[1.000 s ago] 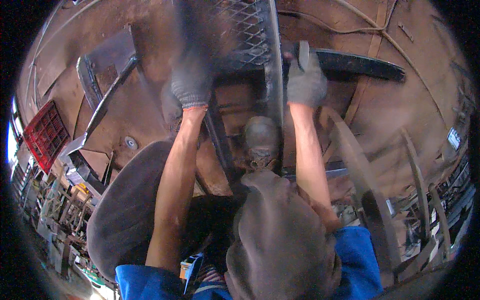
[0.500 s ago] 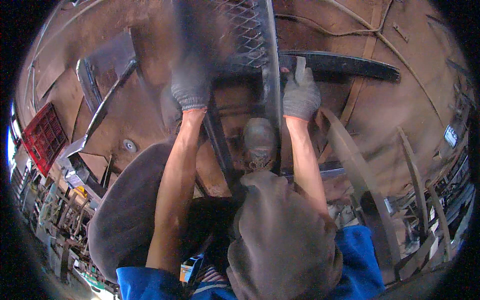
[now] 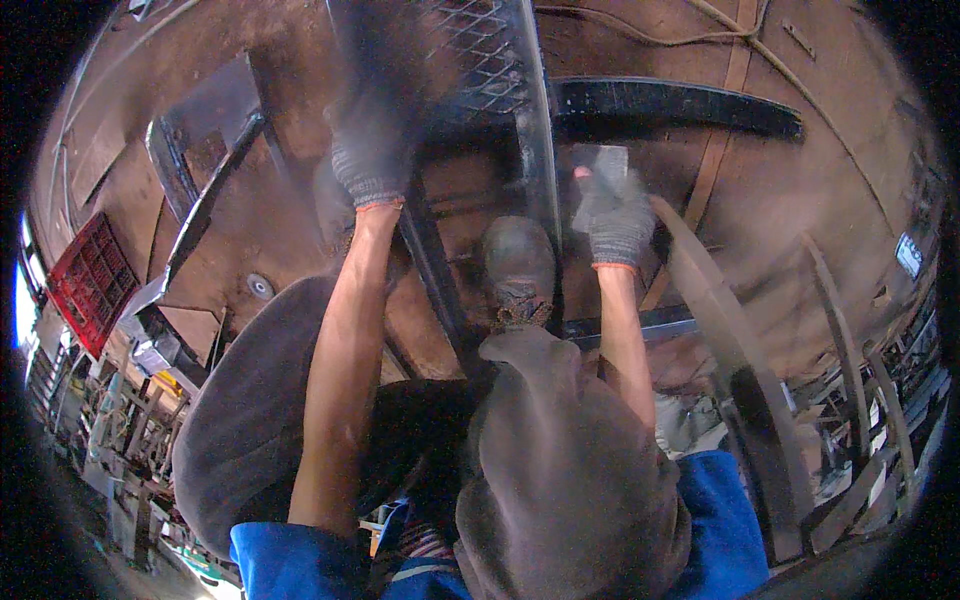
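In front of me lies a black steel frame with an upright bar (image 3: 538,130), diamond mesh (image 3: 490,55) beside it and a curved crossbar (image 3: 680,105). My right hand (image 3: 615,220), in a grey knit glove, grips a small pale flat metal plate (image 3: 608,158) to the right of the upright bar, apart from the crossbar. My left hand (image 3: 368,160), gloved alike, is at the frame's left side by a slanted black bar (image 3: 435,270). A dark blurred shape (image 3: 375,50) rises above it, and its fingers are smeared, so its hold is unclear.
My shoe (image 3: 518,260) stands between the bars. At left lie a bent metal bracket (image 3: 205,215), a red plastic crate (image 3: 93,283) and a small disc (image 3: 260,287). Curved metal strips (image 3: 735,340) lie at right. A cable (image 3: 650,38) crosses the rusty floor (image 3: 620,60).
My right hand has drawn back from the crossbar toward me, turning so the plate's flat face shows. My left hand has shifted slightly left, the dark blurred shape with it.
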`<state>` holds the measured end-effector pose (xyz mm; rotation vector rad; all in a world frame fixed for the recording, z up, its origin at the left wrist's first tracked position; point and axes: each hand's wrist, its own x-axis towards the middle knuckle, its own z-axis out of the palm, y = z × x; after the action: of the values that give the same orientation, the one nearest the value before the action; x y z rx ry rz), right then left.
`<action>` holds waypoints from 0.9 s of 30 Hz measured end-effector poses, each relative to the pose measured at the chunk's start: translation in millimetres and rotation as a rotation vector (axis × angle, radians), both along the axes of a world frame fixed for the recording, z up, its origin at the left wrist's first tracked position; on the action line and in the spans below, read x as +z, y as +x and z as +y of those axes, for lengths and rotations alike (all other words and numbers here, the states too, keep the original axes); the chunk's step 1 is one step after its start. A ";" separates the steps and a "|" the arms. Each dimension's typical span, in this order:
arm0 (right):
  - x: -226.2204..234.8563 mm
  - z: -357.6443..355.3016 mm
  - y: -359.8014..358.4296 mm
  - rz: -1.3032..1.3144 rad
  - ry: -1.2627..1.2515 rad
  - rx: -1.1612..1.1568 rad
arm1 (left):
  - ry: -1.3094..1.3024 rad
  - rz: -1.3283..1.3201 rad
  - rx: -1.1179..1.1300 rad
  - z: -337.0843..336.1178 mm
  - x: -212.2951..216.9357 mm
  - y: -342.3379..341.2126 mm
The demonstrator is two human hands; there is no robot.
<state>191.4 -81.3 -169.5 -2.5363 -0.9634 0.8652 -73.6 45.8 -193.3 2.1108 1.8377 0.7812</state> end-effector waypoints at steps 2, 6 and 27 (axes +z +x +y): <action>-20.7 -6.2 7.3 -0.042 0.057 -0.113 | 0.083 0.041 -0.044 3.1 2.3 7.1; -1.0 50.9 -2.5 -0.157 0.257 0.035 | 0.137 0.071 -0.117 5.9 -9.3 -10.1; -1.4 80.8 -23.2 -0.260 0.125 0.157 | -0.010 -0.017 0.095 -2.5 7.0 4.7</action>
<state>168.2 -0.5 -170.9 -2.5321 -1.2677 0.5017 -68.8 43.3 -186.4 2.0174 1.9406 0.8076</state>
